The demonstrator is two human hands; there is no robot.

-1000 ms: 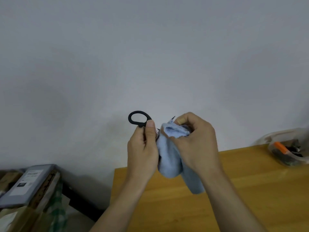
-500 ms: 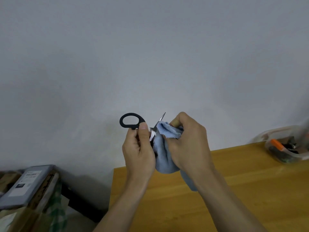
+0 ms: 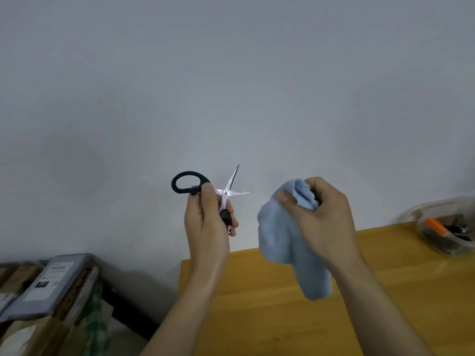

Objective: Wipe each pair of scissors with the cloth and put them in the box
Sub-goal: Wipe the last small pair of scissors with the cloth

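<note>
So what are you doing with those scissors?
A person is cleaning scissors. The left hand holds up a black-handled pair of scissors with the blades spread open. The right hand grips a blue cloth, held apart from the blades. A clear box waits at the wooden table's far right.

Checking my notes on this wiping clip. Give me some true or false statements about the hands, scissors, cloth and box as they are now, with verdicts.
1. The left hand holds the scissors with their blades spread apart. True.
2. The blue cloth is wrapped round the blades. False: it is apart from them, gripped in the right hand.
3. The scissors have black handles. True.
4. The clear box sits at the left edge of the wooden table. False: it is at the far right.
5. The scissors lie on the table. False: they are held up in the air.
</note>
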